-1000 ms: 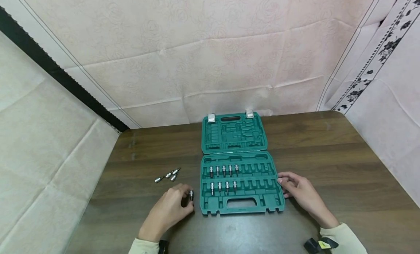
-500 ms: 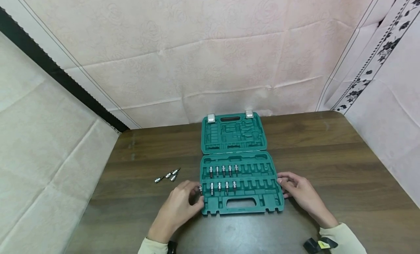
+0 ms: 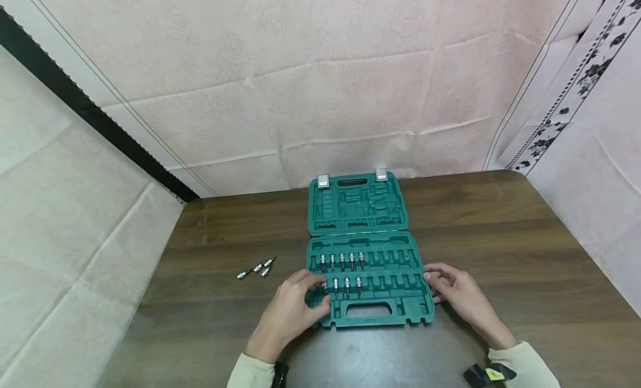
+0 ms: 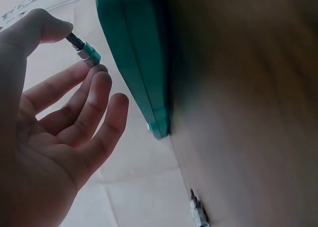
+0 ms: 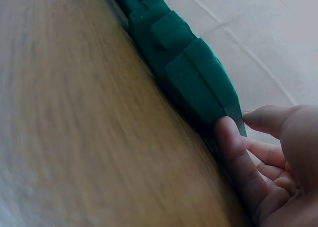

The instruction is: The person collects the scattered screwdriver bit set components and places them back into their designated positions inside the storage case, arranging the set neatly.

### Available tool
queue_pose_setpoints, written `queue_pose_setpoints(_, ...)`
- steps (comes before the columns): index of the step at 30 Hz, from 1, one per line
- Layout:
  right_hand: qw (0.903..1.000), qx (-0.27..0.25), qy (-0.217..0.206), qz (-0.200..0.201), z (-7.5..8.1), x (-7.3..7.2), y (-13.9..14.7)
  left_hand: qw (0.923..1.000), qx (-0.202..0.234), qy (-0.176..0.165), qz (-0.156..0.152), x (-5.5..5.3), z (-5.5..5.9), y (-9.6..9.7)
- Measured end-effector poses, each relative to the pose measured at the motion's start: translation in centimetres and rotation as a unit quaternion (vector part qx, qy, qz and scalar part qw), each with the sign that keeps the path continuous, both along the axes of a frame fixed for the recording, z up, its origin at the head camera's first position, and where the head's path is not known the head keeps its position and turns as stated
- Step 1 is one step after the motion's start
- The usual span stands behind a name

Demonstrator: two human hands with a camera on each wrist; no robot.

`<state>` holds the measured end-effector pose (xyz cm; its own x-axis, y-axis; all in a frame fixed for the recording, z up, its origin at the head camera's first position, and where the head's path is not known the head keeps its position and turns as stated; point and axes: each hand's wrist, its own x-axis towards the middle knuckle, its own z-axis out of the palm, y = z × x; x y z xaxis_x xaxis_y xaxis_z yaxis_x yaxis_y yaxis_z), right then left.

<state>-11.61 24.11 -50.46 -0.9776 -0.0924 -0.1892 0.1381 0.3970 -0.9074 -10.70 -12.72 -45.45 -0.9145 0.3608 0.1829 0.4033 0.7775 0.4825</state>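
My left hand (image 3: 290, 310) pinches a socket bit (image 4: 89, 54) between thumb and fingertips, over the left edge of the open green socket case (image 3: 413, 307). In the head view this bit overlaps the left end of the lower row of seated bits (image 3: 346, 286). An upper row of socket bits (image 3: 342, 261) sits in the slots behind. My right hand (image 3: 453, 288) holds the case's right edge; in the right wrist view one finger (image 5: 229, 135) lies against the side wall and another digit is at the rim.
Several loose socket bits (image 3: 257, 266) lie on the wooden table (image 3: 225, 321), left of the case. The raised lid (image 3: 358, 207) with two metal latches lies at the back, close to the cloth wall (image 3: 300, 98).
My left hand has carried the socket bit rightward, from the table beside the case to over its left part. My right hand stays at the case edge.
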Motion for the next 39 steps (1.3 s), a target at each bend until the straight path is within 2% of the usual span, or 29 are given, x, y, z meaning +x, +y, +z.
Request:
queue_pose_setpoints(8,1.0000,-0.001,0.002,-0.001,-0.1,-0.1,0.0,0.9997,0.019,-0.005,-0.013,-0.6,0.0,1.7)
queue_pose_setpoints(16,1.0000,0.000,0.008,0.001,-0.2,-0.1,0.0,0.9973,-0.038,0.059,-0.022,-1.1,0.3,2.8)
queue_pose_setpoints(25,1.0000,-0.002,0.008,-0.003,-0.2,0.0,0.0,0.9938,-0.069,0.076,-0.044,-1.7,0.9,4.2)
queue_pose_setpoints(32,1.0000,0.004,0.007,0.000,-0.1,0.0,-0.1,0.9929,-0.079,0.067,-0.059,-2.2,0.9,5.0)
queue_pose_setpoints(39,0.9999,0.009,0.004,-0.003,-0.1,0.0,0.0,0.9922,-0.094,0.039,-0.071,-2.6,0.7,6.1)
